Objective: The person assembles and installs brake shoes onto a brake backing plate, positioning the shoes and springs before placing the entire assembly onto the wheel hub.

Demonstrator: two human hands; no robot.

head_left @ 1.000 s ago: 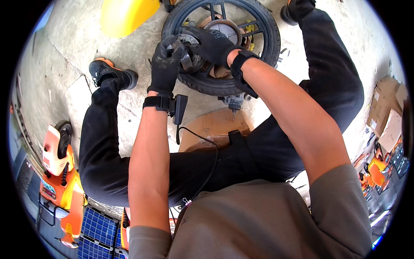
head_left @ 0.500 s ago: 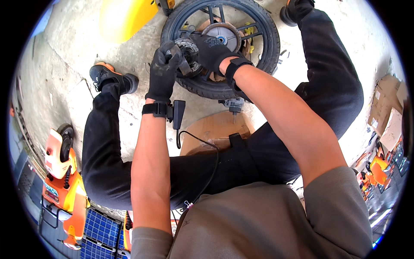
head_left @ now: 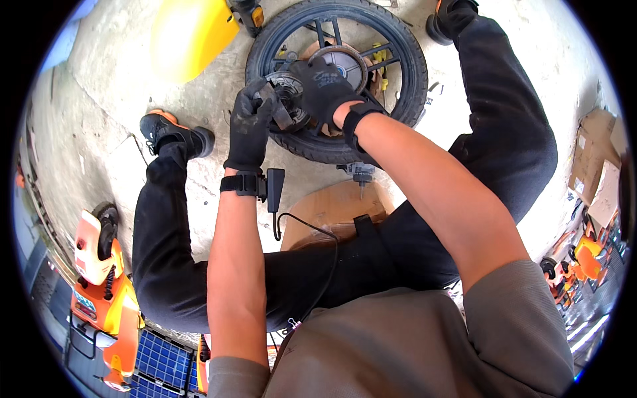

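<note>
A motorcycle wheel (head_left: 417,89) with a black tyre lies flat on the floor in front of me, its round metal hub (head_left: 357,66) facing up. Above the near left part of its rim, a round metal brake plate (head_left: 286,85) is held between my black-gloved hands. My left hand (head_left: 251,123) grips it from the left, fingers closed by a curved grey piece (head_left: 282,114) that looks like a brake shoe. From the right, my right hand (head_left: 325,89) is curled over the plate, partly covering the hub behind. Its fingertips are mostly hidden.
A power drill (head_left: 360,174) lies by the wheel's near edge, beside cardboard (head_left: 332,207) between my legs. Far left is a yellow panel (head_left: 189,40) with a black-and-orange tool (head_left: 248,16) beside it. Orange scooters (head_left: 106,298) stand at left; cardboard boxes (head_left: 592,159) at right.
My right hand has curled in and turned slightly over the plate. My left hand keeps its grip. The whole view has shifted a little, so most things appear lower.
</note>
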